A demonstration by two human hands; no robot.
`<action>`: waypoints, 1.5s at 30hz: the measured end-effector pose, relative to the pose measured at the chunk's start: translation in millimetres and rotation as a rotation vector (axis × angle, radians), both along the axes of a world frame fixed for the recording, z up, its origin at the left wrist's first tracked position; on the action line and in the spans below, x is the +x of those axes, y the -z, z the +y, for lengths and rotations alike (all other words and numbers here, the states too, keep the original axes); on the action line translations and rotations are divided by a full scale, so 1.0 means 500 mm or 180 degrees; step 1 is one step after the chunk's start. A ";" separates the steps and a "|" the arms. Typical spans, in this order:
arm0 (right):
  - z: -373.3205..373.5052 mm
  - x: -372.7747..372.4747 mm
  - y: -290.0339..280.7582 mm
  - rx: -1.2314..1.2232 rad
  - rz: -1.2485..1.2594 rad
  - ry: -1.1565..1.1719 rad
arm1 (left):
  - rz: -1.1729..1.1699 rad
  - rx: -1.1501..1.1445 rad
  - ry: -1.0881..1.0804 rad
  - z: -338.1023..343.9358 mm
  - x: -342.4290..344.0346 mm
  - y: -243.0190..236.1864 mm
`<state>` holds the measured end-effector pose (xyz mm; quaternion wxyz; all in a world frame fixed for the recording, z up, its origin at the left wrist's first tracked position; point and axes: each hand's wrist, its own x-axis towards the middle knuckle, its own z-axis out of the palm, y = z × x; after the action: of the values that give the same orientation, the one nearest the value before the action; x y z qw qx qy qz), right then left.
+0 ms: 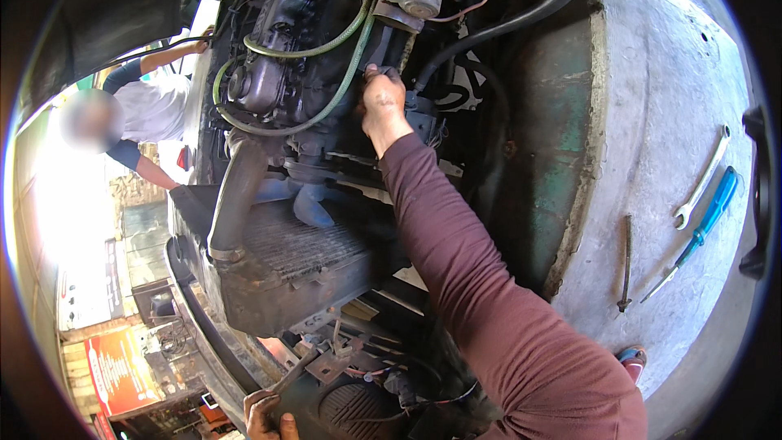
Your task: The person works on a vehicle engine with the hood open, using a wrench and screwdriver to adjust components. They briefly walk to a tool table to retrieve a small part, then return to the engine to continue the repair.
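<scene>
Right hand (384, 104): deep in the engine bay, back of hand uppermost, fingers curled and pressed close together; fingertips partly hidden, so whether they hold anything cannot be told.
Engine (314, 81): dark, oily; lies just left of the right fingers, long axis running roughly up and down the view.
Nearer hand: the right, at the engine's flank; the left is well apart, at the lower edge.
Left hand (269, 415): fingers bent beside the lower end of a dark metal bar (293, 371); a firm grip or a mere rest, cannot tell.
Clear hoses (309, 53): greenish, looped over the engine, left of the right hand.
Black hose (505, 28): curving down to the right of that hand, leaving a narrow gap.
Radiator (297, 236): below the engine, finned, left of the right forearm.
Fender (643, 98): grey, worn, to the right; bears a wrench (705, 179), a blue-handled screwdriver (715, 204) and a thin rod (626, 265), all untouched.
Co-worker (159, 110): far left, arms spread toward the vehicle's edge.
</scene>
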<state>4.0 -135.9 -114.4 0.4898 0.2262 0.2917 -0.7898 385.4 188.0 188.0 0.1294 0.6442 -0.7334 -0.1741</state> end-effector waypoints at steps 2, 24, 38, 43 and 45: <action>0.002 -0.017 -0.003 0.0004 -0.0061 -0.0096 | 0.0076 -0.0014 -0.0046 0.002 0.003 0.003; 0.006 0.025 -0.002 -0.0169 0.0224 0.0448 | -0.0038 -0.0094 0.0051 -0.007 -0.017 0.003; -0.016 0.008 0.050 -0.0206 0.0630 0.0364 | 0.0037 -0.0065 -0.0088 -0.008 -0.016 0.005; -0.008 0.000 0.036 -0.0249 0.0595 0.0220 | -0.0010 -0.0030 -0.0061 -0.010 -0.025 0.000; -0.027 -0.005 0.039 -0.0045 0.0722 0.0442 | 0.0016 -0.0031 -0.0083 -0.011 -0.022 0.001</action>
<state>1.4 -149.3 -133.8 0.3994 0.1516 0.3232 -0.8444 374.3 182.6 187.5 0.1367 0.6527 -0.7254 -0.1705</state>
